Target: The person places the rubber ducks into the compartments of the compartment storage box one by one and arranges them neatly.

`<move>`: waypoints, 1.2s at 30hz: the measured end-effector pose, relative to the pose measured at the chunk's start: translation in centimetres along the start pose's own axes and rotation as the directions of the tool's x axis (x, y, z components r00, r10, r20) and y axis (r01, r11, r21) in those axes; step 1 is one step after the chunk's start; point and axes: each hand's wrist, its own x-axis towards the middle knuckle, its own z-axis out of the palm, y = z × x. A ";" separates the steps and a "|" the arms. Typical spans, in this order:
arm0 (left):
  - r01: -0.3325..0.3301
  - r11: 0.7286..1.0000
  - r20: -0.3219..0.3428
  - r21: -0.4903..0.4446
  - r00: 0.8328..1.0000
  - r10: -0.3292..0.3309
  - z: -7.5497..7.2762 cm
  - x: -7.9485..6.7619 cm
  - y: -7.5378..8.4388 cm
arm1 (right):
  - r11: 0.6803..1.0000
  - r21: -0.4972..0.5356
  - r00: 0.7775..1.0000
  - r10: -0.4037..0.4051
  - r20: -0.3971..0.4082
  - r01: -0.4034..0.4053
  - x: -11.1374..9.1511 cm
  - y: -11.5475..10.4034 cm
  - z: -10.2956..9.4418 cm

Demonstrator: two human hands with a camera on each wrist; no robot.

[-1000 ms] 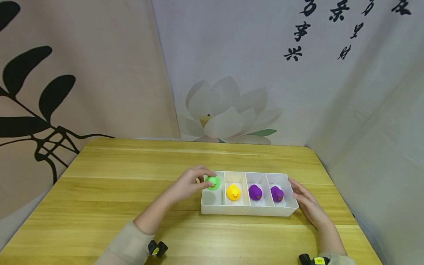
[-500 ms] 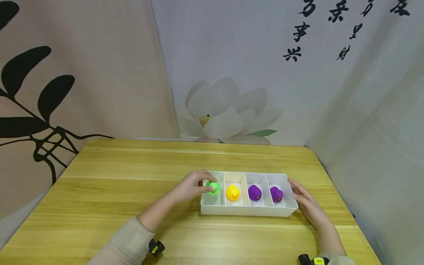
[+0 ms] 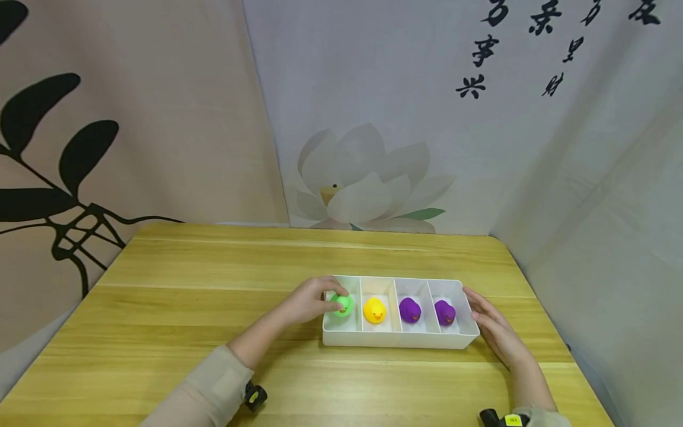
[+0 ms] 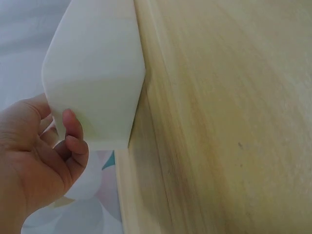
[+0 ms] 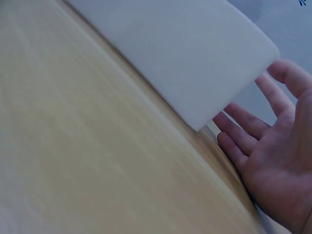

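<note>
A white box (image 3: 400, 340) with compartments in a row lies on the wooden table. My left hand (image 3: 312, 301) reaches over its left end and pinches a green rubber duck (image 3: 345, 306) inside the leftmost compartment. In the left wrist view the box wall (image 4: 97, 92) hides the duck, and the thumb and some fingertips pass behind it. A yellow rubber duck (image 3: 375, 311) sits in the second compartment. Purple rubber ducks fill the third (image 3: 409, 311) and fourth (image 3: 445, 313) places. My right hand (image 3: 498, 332) rests against the box's right end with relaxed, fairly straight fingers (image 5: 243, 119).
The wooden table (image 3: 213, 279) extends around the box on every side. Behind it hangs a pale cloth backdrop (image 3: 384, 89) with a printed lotus and dark characters. A dark band with a small camera (image 3: 255, 395) sits at the left sleeve.
The left hand has lowered the green duck further down into the leftmost compartment, toward the front. The right hand and the other ducks have stayed in place.
</note>
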 end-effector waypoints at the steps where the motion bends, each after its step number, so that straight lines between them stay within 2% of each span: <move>1: 0.003 1.000 0.002 0.001 1.000 -0.003 0.0 0.0 0.0 | 1.000 -0.001 1.000 0.000 0.001 0.000 0.0 0.0 0.0; 10: 0.011 1.000 0.022 0.019 1.000 -0.011 0.4 0.5 -0.3 | 1.000 0.000 1.000 -0.004 0.007 0.004 0.1 -0.1 0.0; 23: 0.145 0.980 0.022 0.136 0.989 -0.149 0.6 1.0 0.6 | 1.000 -0.004 1.000 0.003 -0.003 -0.003 0.0 0.0 -0.2; 36: 0.192 0.969 0.013 0.158 0.980 -0.197 0.6 1.0 0.9 | 1.000 -0.007 1.000 0.006 -0.004 -0.006 -0.1 0.0 -0.2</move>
